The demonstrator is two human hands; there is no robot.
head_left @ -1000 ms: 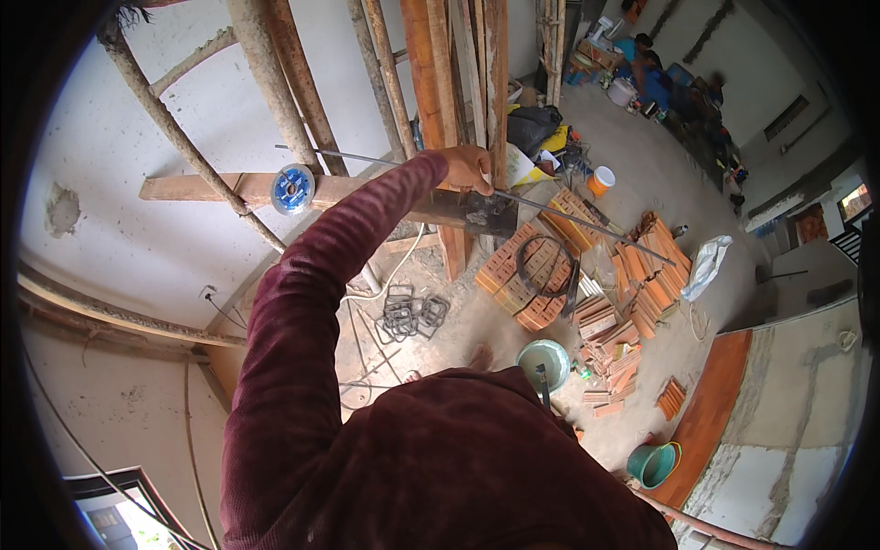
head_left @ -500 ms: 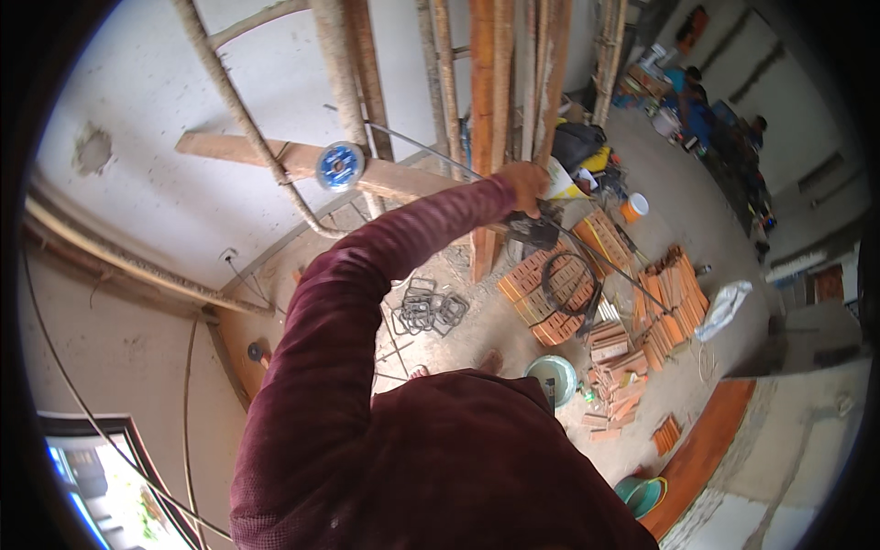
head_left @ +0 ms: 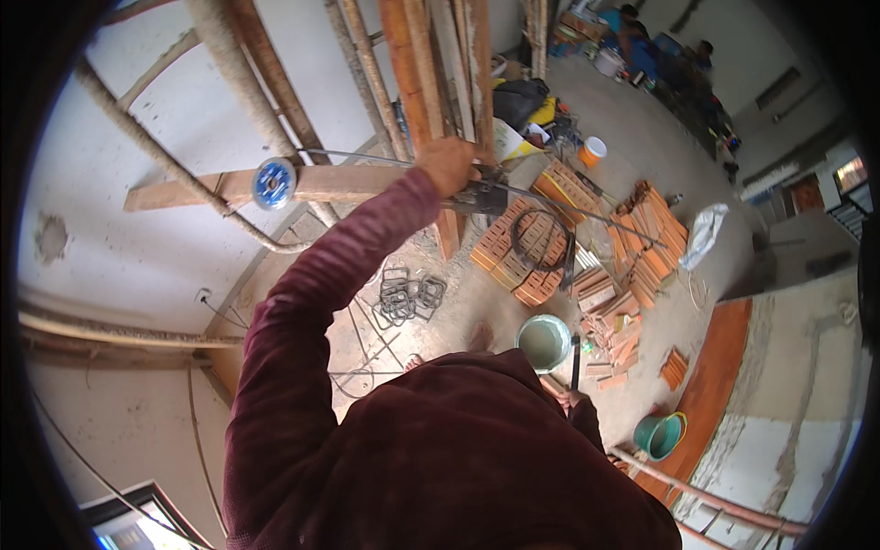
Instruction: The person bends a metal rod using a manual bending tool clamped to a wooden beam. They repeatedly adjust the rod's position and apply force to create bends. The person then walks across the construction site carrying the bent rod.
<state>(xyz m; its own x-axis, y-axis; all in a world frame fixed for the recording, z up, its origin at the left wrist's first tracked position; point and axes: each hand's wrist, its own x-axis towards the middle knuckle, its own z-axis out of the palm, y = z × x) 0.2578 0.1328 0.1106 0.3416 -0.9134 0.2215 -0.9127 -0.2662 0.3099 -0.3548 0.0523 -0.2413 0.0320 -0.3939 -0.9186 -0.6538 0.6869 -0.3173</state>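
Observation:
My left arm, in a maroon sleeve, reaches up and forward. My left hand (head_left: 447,165) is closed on a dark tool (head_left: 484,197) at the end of a wooden plank (head_left: 330,183), where a thin steel rod (head_left: 587,218) crosses. A blue disc (head_left: 273,181) sits on that plank to the left of the hand. Low at the right of my body, only a small part of my right hand (head_left: 573,401) shows. It grips a dark-handled tool (head_left: 575,359) that points up beside a pale green bucket (head_left: 544,341).
Far below lie orange brick stacks (head_left: 642,229), a wire coil (head_left: 541,240), bent rebar stirrups (head_left: 408,298), a white sack (head_left: 706,234), a teal bucket (head_left: 662,433) and an orange-and-white bucket (head_left: 594,149). Wooden poles (head_left: 247,82) and planks rise ahead. People (head_left: 642,37) work at the far back.
The view has swung left and right over the second. My left hand keeps its grip at the plank's end, and the rod stays in place.

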